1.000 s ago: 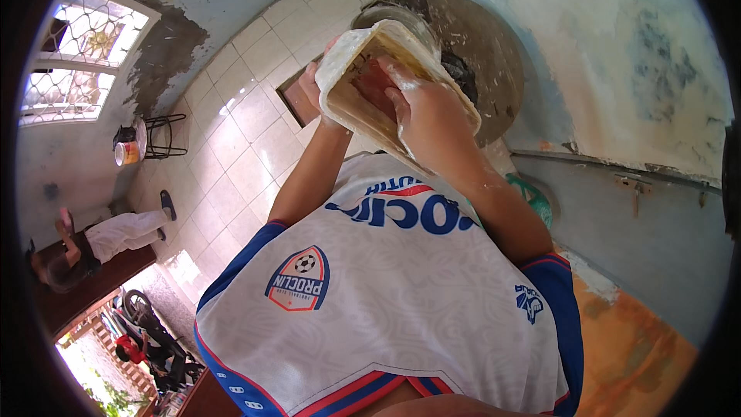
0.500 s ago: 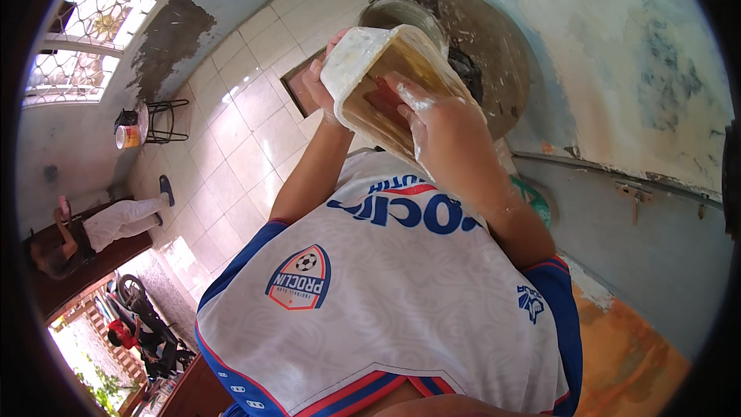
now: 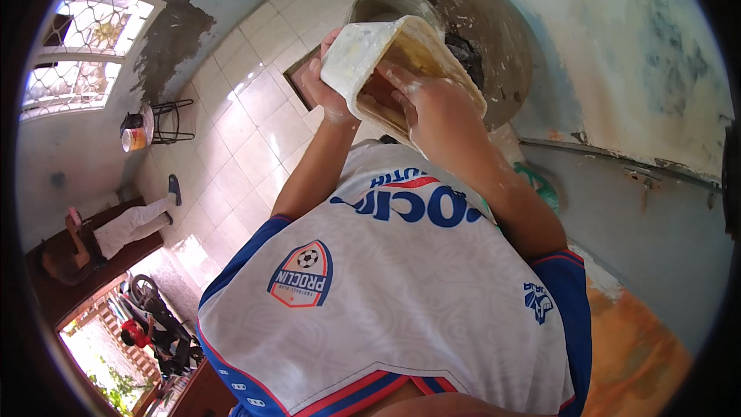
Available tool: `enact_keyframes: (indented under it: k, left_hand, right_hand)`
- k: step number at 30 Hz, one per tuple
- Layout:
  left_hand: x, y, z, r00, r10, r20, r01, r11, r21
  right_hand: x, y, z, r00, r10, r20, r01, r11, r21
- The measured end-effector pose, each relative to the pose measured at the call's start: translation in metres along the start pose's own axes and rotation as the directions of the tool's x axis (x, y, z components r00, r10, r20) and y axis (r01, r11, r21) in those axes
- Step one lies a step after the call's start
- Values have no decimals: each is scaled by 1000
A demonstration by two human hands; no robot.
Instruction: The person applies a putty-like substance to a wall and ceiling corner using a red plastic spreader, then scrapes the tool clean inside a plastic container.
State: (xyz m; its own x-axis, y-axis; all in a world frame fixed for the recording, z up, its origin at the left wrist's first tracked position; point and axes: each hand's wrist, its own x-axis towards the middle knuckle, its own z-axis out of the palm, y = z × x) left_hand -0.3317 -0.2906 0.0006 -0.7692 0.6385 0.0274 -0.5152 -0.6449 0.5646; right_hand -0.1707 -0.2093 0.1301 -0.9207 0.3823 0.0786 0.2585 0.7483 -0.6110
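Up in front of my chest, a whitish, paste-smeared rectangular plastic tub (image 3: pixel 353 58) is tilted, its opening turned toward me. My left hand (image 3: pixel 328 93) grips it from the left and underneath, fingers wrapped round its outer side. My right hand (image 3: pixel 440 104) reaches into the opening, with white paste on its thumb and fingers. Those fingers look curled, but the tub's rim and the hand itself hide whatever they hold. The inner walls look yellowish and coated.
Beyond the tub stands a round, stained tabletop (image 3: pixel 502 46) with a bucket (image 3: pixel 386 4) and a black plastic bag (image 3: pixel 465 62) beside it. A stool (image 3: pixel 171 122) stands at far left, near a person (image 3: pixel 116 235). A patchy wall (image 3: pixel 610 46) rises at right.
My right hand has pushed slightly left and deeper into the tub. The tub has tipped a little, so less of its inside shows, and a reddish patch seen there is now mostly hidden.
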Motion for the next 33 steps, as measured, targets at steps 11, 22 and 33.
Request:
enact_keyframes:
  k: [11, 22, 33]
  left_hand:
    - [2, -9, 7, 983, 79, 163, -87, 995, 40]
    - [-6, -31, 51, 974, 26, 226, -39, 998, 54]
    - [-24, -79, 112, 980, 140, 144, -145, 989, 24]
  right_hand:
    - [-16, 2, -22, 998, 42, -56, -44, 998, -35]
    - [-47, 21, -67, 999, 26, 34, -25, 999, -41]
    - [-64, 62, -106, 1000, 2, -24, -4, 996, -93]
